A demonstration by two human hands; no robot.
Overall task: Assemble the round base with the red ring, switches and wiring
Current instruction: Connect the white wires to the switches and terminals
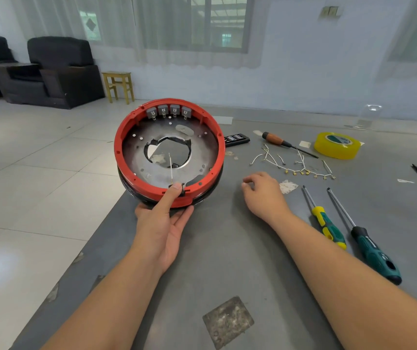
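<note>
Red ring and four switches look seated on the base my left hand grips, while loose wires beyond my right hand's relaxed, empty fingers remain unfitted.

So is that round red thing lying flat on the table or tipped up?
Tipped up. The left hand holds the round base by its near edge, tilting its open face, with the four grey switches, toward the camera.

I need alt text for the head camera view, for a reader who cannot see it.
A left hand holds a tilted round base with a red ring and four grey switches above a grey table. The right hand rests near loose white wires and screwdrivers.
</note>
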